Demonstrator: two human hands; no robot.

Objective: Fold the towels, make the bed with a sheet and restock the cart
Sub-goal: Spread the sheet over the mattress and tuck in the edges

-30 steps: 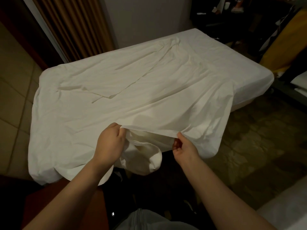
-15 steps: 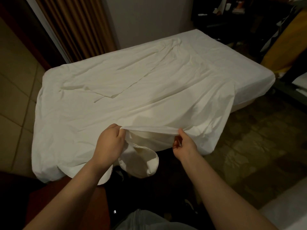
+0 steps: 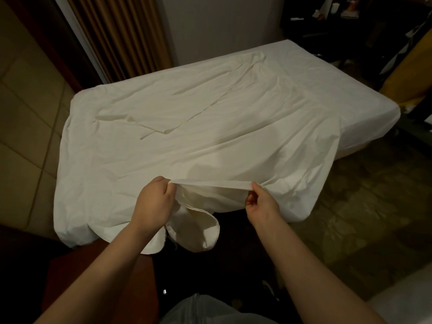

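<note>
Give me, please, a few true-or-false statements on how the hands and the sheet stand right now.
1. The left hand and the right hand both hold the near edge of the sheet. True.
2. The sheet lies smooth over the bed. False: it is creased, and part of it is folded over on itself toward the far left.
3. A pleated curtain hangs beyond the bed's far left corner. True.
4. The right hand lies flat on the bed. False: its fingers pinch the hem, which is lifted off the bed.
5. The hem between the hands hangs in a deep loop. False: it runs nearly straight from one hand to the other.
</note>
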